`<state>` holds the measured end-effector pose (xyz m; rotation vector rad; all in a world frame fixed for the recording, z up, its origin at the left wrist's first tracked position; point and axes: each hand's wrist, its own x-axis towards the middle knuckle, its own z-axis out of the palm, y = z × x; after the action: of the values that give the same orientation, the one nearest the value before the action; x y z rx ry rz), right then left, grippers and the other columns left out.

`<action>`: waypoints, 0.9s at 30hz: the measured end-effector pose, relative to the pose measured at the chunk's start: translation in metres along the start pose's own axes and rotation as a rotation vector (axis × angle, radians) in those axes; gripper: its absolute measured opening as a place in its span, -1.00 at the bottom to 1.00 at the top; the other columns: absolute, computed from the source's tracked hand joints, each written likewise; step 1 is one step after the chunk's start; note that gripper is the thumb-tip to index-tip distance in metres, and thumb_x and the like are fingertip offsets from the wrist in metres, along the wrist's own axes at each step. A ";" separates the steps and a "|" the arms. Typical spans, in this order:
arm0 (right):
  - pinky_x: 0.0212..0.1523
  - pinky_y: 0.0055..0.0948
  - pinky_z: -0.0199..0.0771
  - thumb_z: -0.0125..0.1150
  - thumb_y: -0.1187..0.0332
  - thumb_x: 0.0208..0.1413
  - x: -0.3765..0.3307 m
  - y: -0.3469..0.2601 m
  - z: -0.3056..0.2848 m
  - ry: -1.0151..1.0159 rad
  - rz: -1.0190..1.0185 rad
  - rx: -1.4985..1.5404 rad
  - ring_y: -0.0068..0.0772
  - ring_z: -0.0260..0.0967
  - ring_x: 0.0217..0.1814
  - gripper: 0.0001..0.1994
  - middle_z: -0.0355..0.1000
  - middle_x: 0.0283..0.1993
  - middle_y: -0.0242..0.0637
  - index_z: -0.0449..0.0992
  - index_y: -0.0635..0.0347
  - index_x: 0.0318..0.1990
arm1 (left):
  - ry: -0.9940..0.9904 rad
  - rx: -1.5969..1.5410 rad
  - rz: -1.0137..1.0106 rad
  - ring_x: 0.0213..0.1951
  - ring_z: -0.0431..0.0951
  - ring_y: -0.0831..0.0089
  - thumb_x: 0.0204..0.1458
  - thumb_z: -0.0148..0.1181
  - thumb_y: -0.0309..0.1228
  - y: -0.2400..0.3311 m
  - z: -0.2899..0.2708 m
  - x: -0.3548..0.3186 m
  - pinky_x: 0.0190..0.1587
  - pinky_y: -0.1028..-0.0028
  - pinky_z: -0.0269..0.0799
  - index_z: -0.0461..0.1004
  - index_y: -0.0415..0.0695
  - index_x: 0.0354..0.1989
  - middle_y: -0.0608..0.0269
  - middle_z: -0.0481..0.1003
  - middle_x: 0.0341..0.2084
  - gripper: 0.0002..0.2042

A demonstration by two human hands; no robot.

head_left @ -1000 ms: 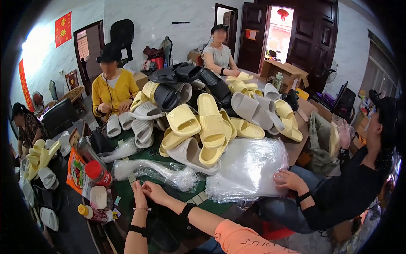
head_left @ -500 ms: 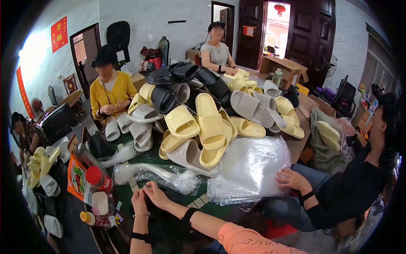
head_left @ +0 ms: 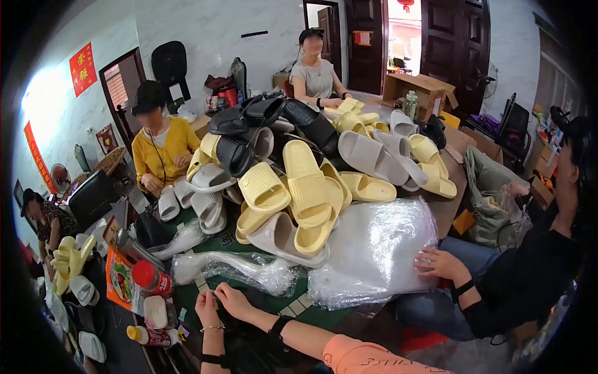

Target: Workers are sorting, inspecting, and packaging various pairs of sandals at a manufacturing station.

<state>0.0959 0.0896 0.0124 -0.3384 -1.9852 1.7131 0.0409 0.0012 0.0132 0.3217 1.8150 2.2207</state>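
Observation:
My left hand (head_left: pixel 207 310) and my right hand (head_left: pixel 234 302) are close together over the near table edge. Both have their fingers pinched in; anything between them is too small or hidden to make out. Just beyond them lies a clear plastic bag of white strands (head_left: pixel 240 270). To their right is a stack of clear plastic bags (head_left: pixel 374 249), with a co-worker's hand (head_left: pixel 443 264) resting on its right edge. Behind rises a heap of slippers, among them a yellow slipper (head_left: pixel 265 187), a grey slipper (head_left: pixel 283 240) and a black slipper (head_left: pixel 311 124).
Left of my hands stand a red-lidded jar (head_left: pixel 151 276), a yellow-capped bottle (head_left: pixel 149 335), a small tub (head_left: pixel 156 310) and an orange packet (head_left: pixel 121 277). Across the table sit a person in yellow (head_left: pixel 163 146) and one in grey (head_left: pixel 314 81). A cardboard box (head_left: pixel 417 93) stands at the back right.
The view has shifted slightly. At right, the pale yellow slippers by the co-worker's bag have gone from sight. The yellow-clad person's hands have moved apart. My hands stay together.

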 end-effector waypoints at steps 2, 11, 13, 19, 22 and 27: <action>-0.44 -0.25 0.26 -0.10 0.30 0.06 -0.002 -0.002 0.005 0.011 -0.014 0.012 0.00 0.31 -0.38 -0.83 0.33 -0.46 -0.06 0.24 0.24 -0.35 | 0.056 0.005 -0.044 -0.70 0.15 0.73 0.00 0.00 -0.46 0.007 -0.002 -0.003 -0.66 0.72 0.01 0.37 -0.21 -0.50 0.44 0.26 -0.71 -0.89; -0.45 -0.24 0.27 -0.09 0.31 0.04 0.001 -0.003 0.001 0.014 0.010 -0.062 -0.01 0.31 -0.40 -0.83 0.34 -0.47 -0.08 0.24 0.24 -0.37 | 0.047 -0.010 -0.021 -0.67 0.16 0.71 0.01 -0.02 -0.46 0.002 -0.001 0.002 -0.62 0.71 0.04 0.39 -0.23 -0.48 0.44 0.26 -0.71 -0.88; -0.45 -0.24 0.27 -0.09 0.32 0.04 0.001 -0.001 0.001 0.004 -0.023 -0.041 -0.01 0.31 -0.41 -0.84 0.34 -0.48 -0.09 0.25 0.24 -0.37 | 0.040 0.008 -0.029 -0.68 0.16 0.71 0.01 -0.02 -0.46 0.004 0.000 0.000 -0.62 0.71 0.04 0.39 -0.23 -0.49 0.45 0.26 -0.71 -0.88; -0.45 -0.27 0.28 -0.07 0.33 0.03 -0.001 -0.002 -0.002 0.005 -0.019 -0.061 -0.03 0.32 -0.40 -0.85 0.35 -0.47 -0.10 0.26 0.24 -0.37 | 0.074 -0.024 -0.001 -0.69 0.15 0.70 0.01 -0.01 -0.46 0.001 0.000 0.000 -0.63 0.71 0.03 0.38 -0.22 -0.50 0.44 0.25 -0.72 -0.88; -0.44 -0.29 0.28 -0.07 0.33 0.03 -0.001 -0.005 -0.002 -0.010 -0.027 -0.071 -0.03 0.32 -0.41 -0.85 0.35 -0.48 -0.10 0.26 0.24 -0.37 | 0.086 -0.106 -0.022 -0.69 0.15 0.71 0.01 -0.01 -0.44 0.001 -0.002 0.002 -0.63 0.71 0.02 0.37 -0.22 -0.49 0.44 0.24 -0.72 -0.88; -0.44 -0.31 0.28 -0.07 0.34 0.03 -0.001 -0.003 -0.002 -0.029 -0.030 -0.095 -0.06 0.32 -0.42 -0.86 0.35 -0.49 -0.11 0.27 0.24 -0.37 | 0.081 -0.051 -0.011 -0.69 0.14 0.72 0.02 -0.02 -0.45 0.000 0.000 0.002 -0.63 0.72 0.02 0.37 -0.21 -0.48 0.45 0.24 -0.72 -0.88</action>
<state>0.0979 0.0900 0.0149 -0.3166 -2.0866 1.6174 0.0387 0.0022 0.0134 0.2142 1.7921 2.2987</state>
